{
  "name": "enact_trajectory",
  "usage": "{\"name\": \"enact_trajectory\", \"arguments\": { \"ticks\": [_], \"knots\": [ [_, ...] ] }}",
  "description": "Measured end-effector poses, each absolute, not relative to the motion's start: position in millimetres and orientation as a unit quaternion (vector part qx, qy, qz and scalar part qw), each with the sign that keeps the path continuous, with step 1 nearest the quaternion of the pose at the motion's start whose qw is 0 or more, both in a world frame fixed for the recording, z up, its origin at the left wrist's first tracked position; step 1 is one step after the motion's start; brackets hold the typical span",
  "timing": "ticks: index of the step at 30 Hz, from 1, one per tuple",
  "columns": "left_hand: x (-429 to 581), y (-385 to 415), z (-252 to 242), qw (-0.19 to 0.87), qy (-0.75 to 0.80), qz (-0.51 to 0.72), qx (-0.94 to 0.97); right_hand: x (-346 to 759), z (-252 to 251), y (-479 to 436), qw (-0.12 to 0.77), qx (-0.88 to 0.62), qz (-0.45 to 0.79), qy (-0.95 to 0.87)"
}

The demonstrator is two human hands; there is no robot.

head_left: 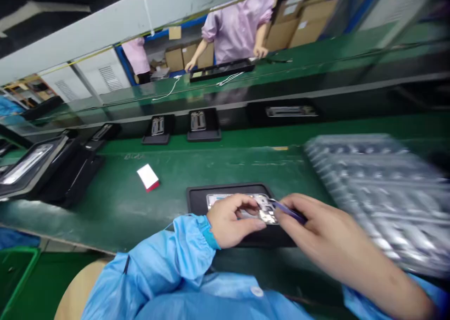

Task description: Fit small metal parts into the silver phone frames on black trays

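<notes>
An opened smartphone [269, 212] with its bare circuit parts showing lies in a black tray [197, 198] on the green bench. My left hand [234, 219] rests over the phone's left part, thumb along the near edge and curled fingers on the far side, holding it. In my right hand [312, 226] is a pair of purple tweezers [291, 212], pinched between thumb and fingers. Their bent metal tip reaches the upper right end of the phone. Whether the tip grips a small part cannot be made out.
Clear plastic trays [383, 193] are stacked at right. A white and red small box [148, 177] lies left. Beyond are phone parts in black trays [204, 135]; more black trays [70, 184] pile at far left. A co-worker in pink [235, 34] works across the line.
</notes>
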State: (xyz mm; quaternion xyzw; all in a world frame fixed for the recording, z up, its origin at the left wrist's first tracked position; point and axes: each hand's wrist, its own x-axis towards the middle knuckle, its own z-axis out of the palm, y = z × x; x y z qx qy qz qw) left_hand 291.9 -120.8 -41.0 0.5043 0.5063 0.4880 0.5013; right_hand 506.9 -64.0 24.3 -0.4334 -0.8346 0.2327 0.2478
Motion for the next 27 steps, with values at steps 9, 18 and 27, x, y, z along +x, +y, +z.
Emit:
{"name": "enact_trajectory", "arguments": {
  "ticks": [9,18,27],
  "knots": [
    [269,-131,-60,0.547,0.459,0.547,0.436,475,6,-74,0.238,-0.398,0.270,-0.844],
    [259,-143,-45,0.447,0.522,0.475,0.550,477,6,-74,0.273,-0.349,0.348,-0.826],
    [264,-149,-36,0.375,0.563,0.370,0.636,474,-27,-91,0.303,-0.391,0.449,-0.744]
  ]
}}
